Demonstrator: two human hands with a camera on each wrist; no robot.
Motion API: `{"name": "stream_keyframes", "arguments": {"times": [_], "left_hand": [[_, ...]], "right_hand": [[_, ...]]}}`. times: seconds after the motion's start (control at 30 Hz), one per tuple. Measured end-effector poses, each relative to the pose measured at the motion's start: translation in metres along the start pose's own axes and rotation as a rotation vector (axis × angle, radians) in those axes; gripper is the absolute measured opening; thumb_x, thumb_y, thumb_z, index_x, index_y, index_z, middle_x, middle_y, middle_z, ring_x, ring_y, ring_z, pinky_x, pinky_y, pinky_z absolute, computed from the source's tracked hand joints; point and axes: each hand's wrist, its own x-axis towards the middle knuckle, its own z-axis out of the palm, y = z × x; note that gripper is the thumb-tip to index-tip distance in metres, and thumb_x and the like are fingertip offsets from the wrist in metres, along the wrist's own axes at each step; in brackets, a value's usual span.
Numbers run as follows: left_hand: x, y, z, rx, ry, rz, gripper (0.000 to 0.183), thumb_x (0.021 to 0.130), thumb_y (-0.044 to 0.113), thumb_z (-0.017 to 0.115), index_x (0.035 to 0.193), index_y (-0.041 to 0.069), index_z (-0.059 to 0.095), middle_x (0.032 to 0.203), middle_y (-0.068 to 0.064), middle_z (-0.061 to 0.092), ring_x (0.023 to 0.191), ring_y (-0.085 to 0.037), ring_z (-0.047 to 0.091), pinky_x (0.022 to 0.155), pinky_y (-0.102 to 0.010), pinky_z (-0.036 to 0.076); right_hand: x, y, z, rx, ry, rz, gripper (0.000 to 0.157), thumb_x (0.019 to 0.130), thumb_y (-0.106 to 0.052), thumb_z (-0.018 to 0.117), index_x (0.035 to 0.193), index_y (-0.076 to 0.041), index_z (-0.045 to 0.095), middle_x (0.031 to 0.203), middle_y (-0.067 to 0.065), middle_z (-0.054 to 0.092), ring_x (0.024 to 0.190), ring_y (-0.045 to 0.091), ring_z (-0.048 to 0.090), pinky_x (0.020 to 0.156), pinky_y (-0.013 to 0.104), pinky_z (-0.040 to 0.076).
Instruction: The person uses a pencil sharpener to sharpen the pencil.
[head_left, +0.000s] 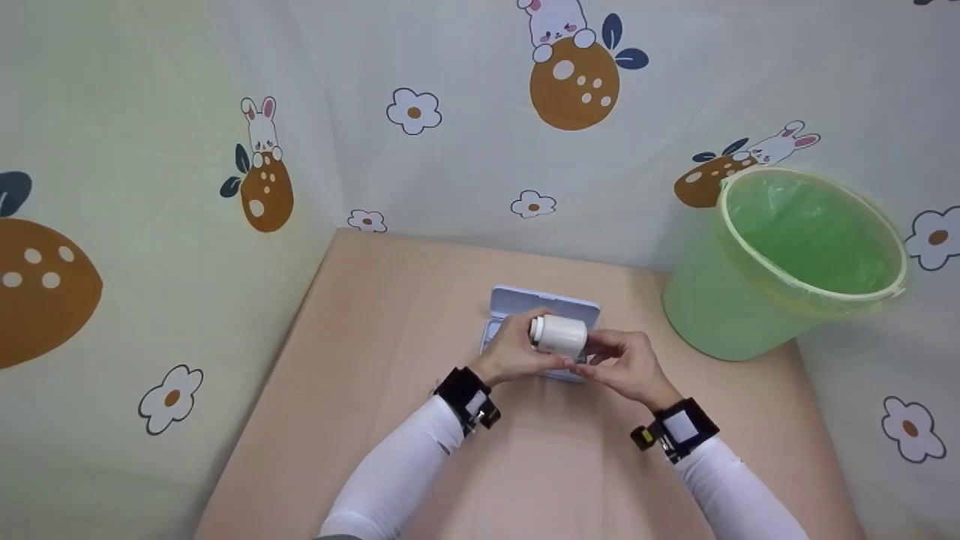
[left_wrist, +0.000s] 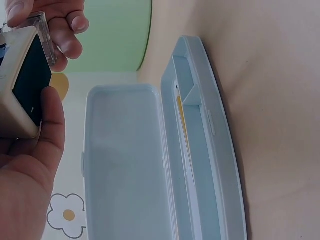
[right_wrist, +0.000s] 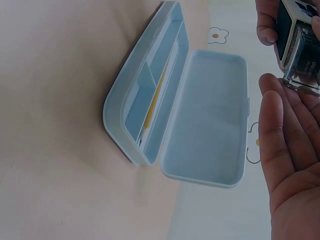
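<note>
Above the open pencil case, my left hand grips a small cream-white box-shaped device. The left wrist view shows the device's dark green face, with left fingers curled round its lower side. A clear plastic part sticks out toward my right hand, which seems to pinch it between thumb and fingers; its palm faces up in the right wrist view. Light blue, the pencil case lies with its lid raised. In its tray rests a thin yellow and white pencil-like stick.
A green bin with a plastic liner stands at the table's back right. Behind and left of the peach-coloured table hangs a white cloth printed with rabbits and flowers. Black camera straps circle both wrists.
</note>
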Motion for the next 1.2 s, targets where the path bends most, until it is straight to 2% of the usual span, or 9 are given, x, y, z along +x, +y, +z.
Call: {"name": "stream_keyframes", "arguments": {"times": [0.17, 0.33, 0.5, 0.7, 0.97, 1.2], "left_hand": [[-0.001, 0.0, -0.005, 0.003, 0.02, -0.016, 0.063, 0.08, 0.012, 0.1, 0.136, 0.004, 0.072, 0.113, -0.015, 0.081, 0.092, -0.006, 0.069, 0.082, -0.022, 0.058], [-0.002, 0.0, -0.009, 0.012, 0.038, -0.026, 0.063, 0.079, 0.01, 0.099, 0.135, 0.005, 0.072, 0.115, -0.015, 0.08, 0.092, -0.009, 0.068, 0.081, -0.024, 0.059], [-0.003, -0.001, -0.01, 0.018, 0.051, -0.048, 0.063, 0.08, 0.013, 0.1, 0.136, 0.008, 0.072, 0.118, -0.013, 0.079, 0.094, -0.01, 0.068, 0.082, -0.025, 0.059], [-0.003, -0.004, -0.013, -0.008, 0.065, -0.059, 0.063, 0.08, 0.012, 0.1, 0.135, 0.006, 0.071, 0.121, -0.015, 0.077, 0.097, -0.013, 0.068, 0.085, -0.027, 0.061], [-0.005, -0.008, -0.014, -0.053, 0.055, -0.078, 0.06, 0.08, 0.012, 0.1, 0.132, 0.006, 0.072, 0.115, -0.013, 0.076, 0.097, -0.013, 0.067, 0.085, -0.028, 0.058], [-0.006, -0.01, -0.014, -0.016, 0.052, -0.095, 0.059, 0.08, 0.015, 0.1, 0.131, 0.007, 0.073, 0.111, -0.01, 0.078, 0.094, -0.011, 0.068, 0.084, -0.026, 0.057]], "right_hand": [[-0.004, 0.005, -0.008, -0.013, 0.01, 0.005, 0.045, 0.083, 0.0, 0.094, 0.126, 0.004, 0.082, 0.114, 0.024, 0.085, 0.088, 0.006, 0.082, 0.077, 0.026, 0.067], [-0.01, 0.007, -0.015, -0.044, 0.044, -0.013, 0.044, 0.082, -0.001, 0.096, 0.123, 0.007, 0.081, 0.112, 0.026, 0.085, 0.087, 0.006, 0.08, 0.077, 0.028, 0.068], [-0.015, 0.009, -0.019, -0.062, 0.078, -0.041, 0.043, 0.081, 0.0, 0.097, 0.121, 0.004, 0.082, 0.111, 0.027, 0.084, 0.09, 0.005, 0.081, 0.076, 0.026, 0.068], [-0.017, 0.007, -0.024, -0.107, 0.149, -0.118, 0.045, 0.078, 0.0, 0.098, 0.121, -0.004, 0.084, 0.109, 0.022, 0.086, 0.093, 0.005, 0.082, 0.076, 0.023, 0.067], [-0.016, 0.0, -0.031, -0.148, 0.197, -0.126, 0.051, 0.074, 0.004, 0.099, 0.123, -0.001, 0.083, 0.108, 0.018, 0.087, 0.085, 0.001, 0.077, 0.077, 0.019, 0.065], [-0.013, -0.011, -0.041, -0.182, 0.213, -0.126, 0.053, 0.074, 0.005, 0.099, 0.125, 0.001, 0.082, 0.112, 0.021, 0.086, 0.089, -0.002, 0.077, 0.078, 0.019, 0.065]]}}
